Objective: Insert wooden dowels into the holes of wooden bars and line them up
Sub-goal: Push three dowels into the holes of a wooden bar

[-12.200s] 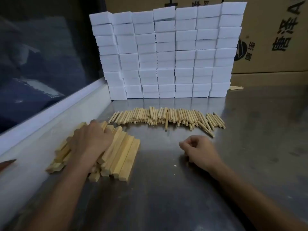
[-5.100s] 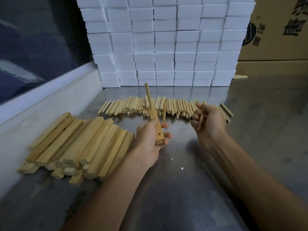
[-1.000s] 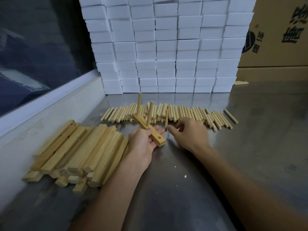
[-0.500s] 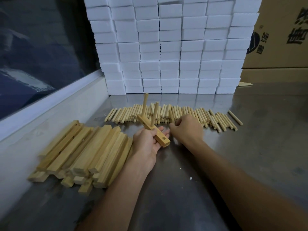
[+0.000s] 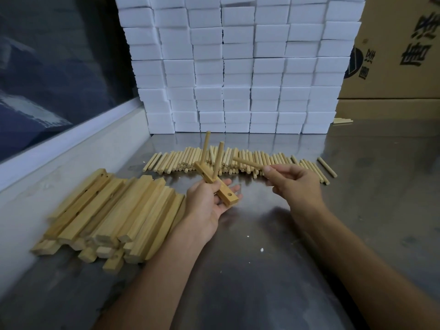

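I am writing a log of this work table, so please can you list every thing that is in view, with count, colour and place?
held bar: one, light wood, in the left hand, one empty hole at its near end
inserted dowels: two, light wood, standing in the held bar
held dowel: one, light wood, in the right hand
loose dowels: many, light wood, in a row across the table
bar pile: many, light wood, left side of the table
white blocks: many, stacked as a wall behind the dowels
cardboard boxes: brown, back right
table: one, grey metal
left hand: holds the bar
right hand: pinches the dowel
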Available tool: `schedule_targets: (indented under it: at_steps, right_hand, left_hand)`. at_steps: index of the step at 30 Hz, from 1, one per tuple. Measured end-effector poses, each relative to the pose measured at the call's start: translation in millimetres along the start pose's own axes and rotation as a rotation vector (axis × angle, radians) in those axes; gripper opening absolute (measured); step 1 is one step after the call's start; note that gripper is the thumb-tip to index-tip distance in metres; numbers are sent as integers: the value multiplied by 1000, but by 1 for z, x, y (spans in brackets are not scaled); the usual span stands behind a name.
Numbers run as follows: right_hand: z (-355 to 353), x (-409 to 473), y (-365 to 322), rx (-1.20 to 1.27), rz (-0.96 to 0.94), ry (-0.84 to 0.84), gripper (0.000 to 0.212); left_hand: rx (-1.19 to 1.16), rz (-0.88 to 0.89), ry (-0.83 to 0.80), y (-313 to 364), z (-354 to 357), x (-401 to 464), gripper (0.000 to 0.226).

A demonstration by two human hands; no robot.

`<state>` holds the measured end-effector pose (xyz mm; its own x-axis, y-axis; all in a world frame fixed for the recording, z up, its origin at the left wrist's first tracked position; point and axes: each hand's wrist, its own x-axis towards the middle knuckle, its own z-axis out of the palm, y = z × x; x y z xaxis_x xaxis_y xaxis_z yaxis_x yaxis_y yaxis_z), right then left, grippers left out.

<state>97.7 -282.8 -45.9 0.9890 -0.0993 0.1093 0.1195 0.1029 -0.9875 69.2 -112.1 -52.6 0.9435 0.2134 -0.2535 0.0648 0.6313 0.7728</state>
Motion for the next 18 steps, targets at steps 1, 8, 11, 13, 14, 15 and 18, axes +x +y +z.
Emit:
schedule_targets:
  at_steps: [1,8,11,13,14,15,18]
  right_hand:
    - [1,-1,-1,43,10,3,28]
    - [5,-4,-1,83,27,-28,21]
    - [5,0,0,178,101,-27,11]
    - [5,2,-2,280,117,-29,13]
    - [5,2,-4,320,115,-35,17]
    - [5,3,-5,345,110,-46,20]
    - [8,0,-8,321,65,-109,17]
  left_hand:
    - [1,0,-2,0,0,0,18]
    - [1,-1,-17,0,1,-2,19]
    - [-13,-2,-24,0,1,-2,18]
    - [-24,-8,-34,1,1,-3,18]
    - [-31,-15,-43,0,1,-3,18]
    - [-38,-24,-54,0,2,-3,18]
    - [-25,-41,-70,-3,4,-3,21]
